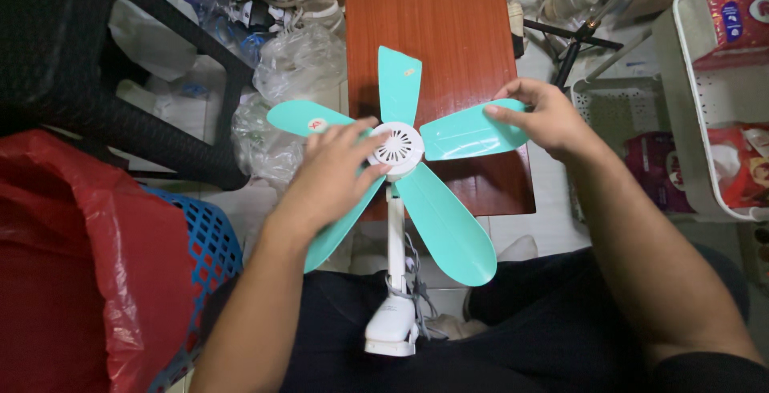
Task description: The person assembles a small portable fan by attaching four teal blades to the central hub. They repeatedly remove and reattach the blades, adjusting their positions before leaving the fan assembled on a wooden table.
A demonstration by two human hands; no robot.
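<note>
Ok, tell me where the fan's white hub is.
In the head view, the white hub sits mid-frame over the brown table, with the left hand touching it.

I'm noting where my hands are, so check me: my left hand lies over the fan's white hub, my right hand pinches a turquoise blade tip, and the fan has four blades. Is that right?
Not quite. The head view shows five turquoise blades on the fan, not four. The rest holds: the left hand lies by the white hub, and the right hand pinches a blade tip.
</note>
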